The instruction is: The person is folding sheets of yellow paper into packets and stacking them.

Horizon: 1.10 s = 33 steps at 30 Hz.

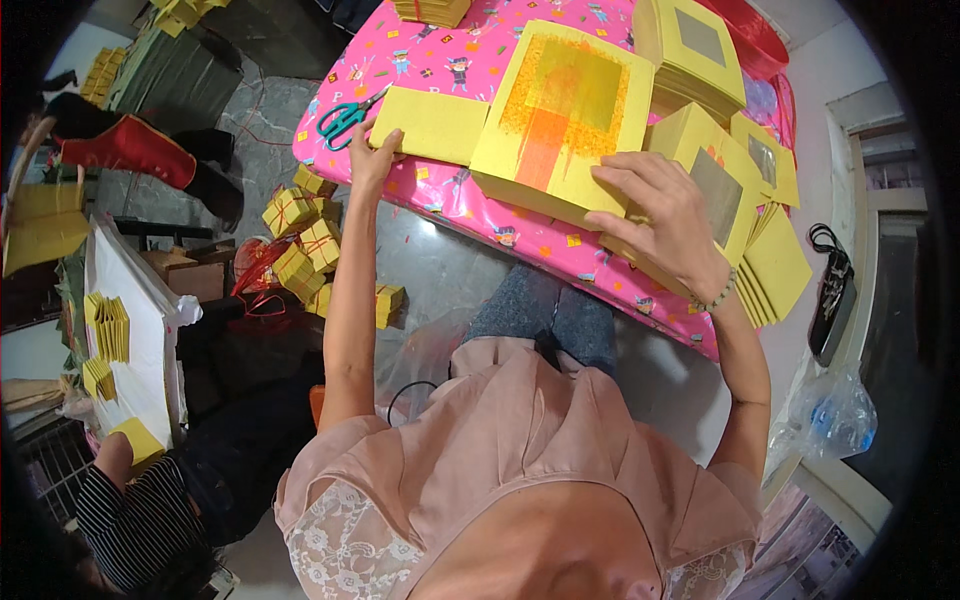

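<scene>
A flat yellow paper packet (432, 125) lies at the front left of the table. My left hand (374, 160) grips its left end, with the thumb on top. Beside the packet on the right stands a thick stack of yellow paper (500, 120), its top sheet printed with an orange and dark yellow patch. Over that stack's near right corner, my right hand (665, 210) is spread, fingers bent and apart; whether the fingertips touch the paper I cannot tell. Teal-handled scissors (343, 122) lie just left of the packet.
More yellow stacks with grey patches (715, 185) crowd the table's right side, by a red basin (750, 40). The pink patterned tablecloth (490, 222) covers the table. Tied yellow bundles (300, 235) lie on the floor. At left, another person's striped sleeve (135, 525) is near a white table (140, 320).
</scene>
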{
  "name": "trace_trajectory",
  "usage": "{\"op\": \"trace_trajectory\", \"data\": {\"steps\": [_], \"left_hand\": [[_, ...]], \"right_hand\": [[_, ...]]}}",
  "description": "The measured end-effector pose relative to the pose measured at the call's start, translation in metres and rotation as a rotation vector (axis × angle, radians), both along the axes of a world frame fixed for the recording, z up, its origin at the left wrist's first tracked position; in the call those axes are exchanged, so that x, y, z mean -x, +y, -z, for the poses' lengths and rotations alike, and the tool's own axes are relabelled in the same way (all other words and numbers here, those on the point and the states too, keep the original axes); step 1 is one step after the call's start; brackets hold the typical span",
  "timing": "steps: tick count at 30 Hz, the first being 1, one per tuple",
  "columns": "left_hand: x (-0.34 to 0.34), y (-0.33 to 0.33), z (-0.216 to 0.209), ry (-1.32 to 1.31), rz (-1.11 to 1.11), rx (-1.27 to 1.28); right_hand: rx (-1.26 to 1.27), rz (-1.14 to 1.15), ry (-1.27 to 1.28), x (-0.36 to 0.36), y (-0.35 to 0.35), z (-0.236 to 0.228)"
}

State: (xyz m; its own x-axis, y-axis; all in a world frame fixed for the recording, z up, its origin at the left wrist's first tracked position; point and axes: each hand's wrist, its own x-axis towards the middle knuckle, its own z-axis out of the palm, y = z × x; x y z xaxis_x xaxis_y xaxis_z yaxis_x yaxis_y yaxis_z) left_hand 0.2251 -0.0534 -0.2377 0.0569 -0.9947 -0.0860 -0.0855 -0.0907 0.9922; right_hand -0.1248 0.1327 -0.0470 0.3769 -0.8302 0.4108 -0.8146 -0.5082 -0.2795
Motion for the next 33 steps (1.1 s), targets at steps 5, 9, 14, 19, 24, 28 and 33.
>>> {"op": "trace_trajectory", "data": {"steps": [5, 9, 14, 19, 24, 28, 33], "left_hand": [[0.009, -0.002, 0.004, -0.338, -0.055, 0.041], [0.007, 0.011, -0.012, -1.043, -0.123, 0.355], [0.048, 0.055, -0.097, -0.304, 0.119, 0.306], [0.065, 0.089, -0.138, -0.427, 0.414, 0.736], [0.070, 0.088, -0.130, -0.441, 0.499, 0.813], [0.075, 0.087, -0.127, -0.421, 0.499, 0.787], [0.077, 0.079, -0.130, -0.418, 0.496, 0.831]], "right_hand": [[0.061, -0.016, 0.082, -0.007, 0.000, 0.010], [0.045, 0.009, 0.069, -0.010, -0.001, 0.013], [0.055, 0.029, 0.036, -0.007, -0.001, 0.014], [0.060, 0.038, -0.047, -0.006, -0.006, 0.015], [-0.020, 0.070, -0.131, -0.009, -0.010, 0.012], [-0.063, 0.079, -0.220, -0.008, -0.010, 0.008], [-0.041, 0.081, -0.257, -0.008, -0.013, 0.013]]}}
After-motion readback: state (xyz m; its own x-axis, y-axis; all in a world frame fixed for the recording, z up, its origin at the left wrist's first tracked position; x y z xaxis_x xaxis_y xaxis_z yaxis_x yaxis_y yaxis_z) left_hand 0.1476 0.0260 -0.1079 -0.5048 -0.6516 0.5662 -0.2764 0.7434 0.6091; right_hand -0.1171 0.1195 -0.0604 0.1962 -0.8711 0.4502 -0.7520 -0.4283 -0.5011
